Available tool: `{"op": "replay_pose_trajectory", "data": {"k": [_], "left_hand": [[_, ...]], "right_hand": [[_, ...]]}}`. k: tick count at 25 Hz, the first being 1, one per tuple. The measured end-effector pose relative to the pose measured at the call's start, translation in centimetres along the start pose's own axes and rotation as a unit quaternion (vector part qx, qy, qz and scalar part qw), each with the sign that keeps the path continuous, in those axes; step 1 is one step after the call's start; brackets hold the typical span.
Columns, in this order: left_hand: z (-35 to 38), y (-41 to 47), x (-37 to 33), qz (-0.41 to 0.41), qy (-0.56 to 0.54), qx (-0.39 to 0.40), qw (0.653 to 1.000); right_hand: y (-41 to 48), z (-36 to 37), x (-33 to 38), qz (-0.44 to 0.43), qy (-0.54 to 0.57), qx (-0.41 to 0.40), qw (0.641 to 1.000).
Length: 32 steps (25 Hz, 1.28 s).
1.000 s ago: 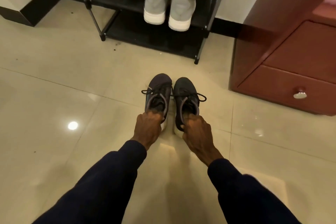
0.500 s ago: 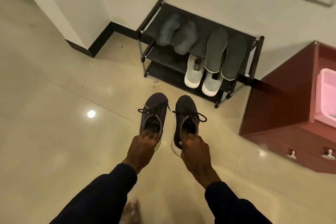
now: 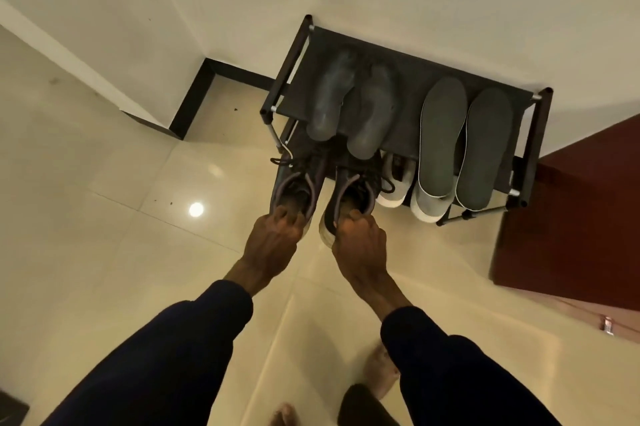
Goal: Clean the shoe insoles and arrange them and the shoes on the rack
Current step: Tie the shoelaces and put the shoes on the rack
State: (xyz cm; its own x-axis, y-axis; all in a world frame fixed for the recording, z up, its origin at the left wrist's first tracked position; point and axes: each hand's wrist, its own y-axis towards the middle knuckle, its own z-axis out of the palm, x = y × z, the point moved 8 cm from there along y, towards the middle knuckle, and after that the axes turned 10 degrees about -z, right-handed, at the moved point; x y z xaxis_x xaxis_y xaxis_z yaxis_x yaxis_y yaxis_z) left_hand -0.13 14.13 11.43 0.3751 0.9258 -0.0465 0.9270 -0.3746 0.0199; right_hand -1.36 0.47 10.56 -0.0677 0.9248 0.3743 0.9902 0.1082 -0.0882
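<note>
My left hand [image 3: 275, 235] grips the heel of a dark laced shoe [image 3: 294, 183], and my right hand [image 3: 358, 238] grips the heel of its mate [image 3: 353, 190]. Both shoes hang toes-first at the front of the black shoe rack [image 3: 298, 55], their toes under the top shelf. Two dark grey insoles [image 3: 332, 100] lie on the left of the top shelf. Two grey-green insoles with pale rims [image 3: 440, 135] lie on the right. A pair of grey shoes with white soles [image 3: 398, 186] sits on a lower shelf, partly hidden.
The rack stands against a cream wall with a black skirting [image 3: 194, 100]. A red-brown cabinet [image 3: 575, 218] with a metal knob stands right of it. The floor is glossy cream tile [image 3: 104, 252]. My bare feet [image 3: 381, 373] show at the bottom.
I have stood up and stepped toward the rack, carrying both dark shoes forward. Their toes have gone from the open floor to under the rack's top shelf.
</note>
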Motion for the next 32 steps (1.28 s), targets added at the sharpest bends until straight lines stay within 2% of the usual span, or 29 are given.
{"op": "replay_pose_trajectory", "data": {"k": [5,10,13,15,19,21,25,32], "left_hand": [[4.0,8.1,2.3,0.021,-0.020,-0.024,0.999],[8.8,14.3,4.8,0.054,-0.045,-0.042,0.997],[11.3,17.3,6.0,0.085,-0.067,-0.031,0.994],[12.4,18.7,5.5,0.113,-0.073,-0.029,0.991],[12.8,19.4,5.8,0.114,-0.115,-0.045,0.986],[12.6,18.6,6.4,0.092,-0.126,-0.053,0.986],[11.0,16.1,6.1,0.040,-0.143,-0.044,0.988],[5.9,9.6,2.9,0.012,-0.162,-0.022,0.986]], "right_hand": [[8.1,2.0,-1.4,0.007,0.021,-0.019,1.000],[13.8,4.7,-3.8,0.050,0.015,-0.050,0.997],[15.7,7.4,-6.1,0.119,0.040,-0.026,0.992],[16.4,8.6,-6.0,0.108,0.033,-0.007,0.994],[16.7,7.8,-5.2,0.088,0.025,-0.111,0.990],[16.3,7.8,-5.3,0.103,0.040,-0.116,0.987],[13.9,7.7,-4.2,0.097,-0.040,-0.073,0.992],[6.3,4.9,-3.5,0.105,-0.004,-0.076,0.992]]}}
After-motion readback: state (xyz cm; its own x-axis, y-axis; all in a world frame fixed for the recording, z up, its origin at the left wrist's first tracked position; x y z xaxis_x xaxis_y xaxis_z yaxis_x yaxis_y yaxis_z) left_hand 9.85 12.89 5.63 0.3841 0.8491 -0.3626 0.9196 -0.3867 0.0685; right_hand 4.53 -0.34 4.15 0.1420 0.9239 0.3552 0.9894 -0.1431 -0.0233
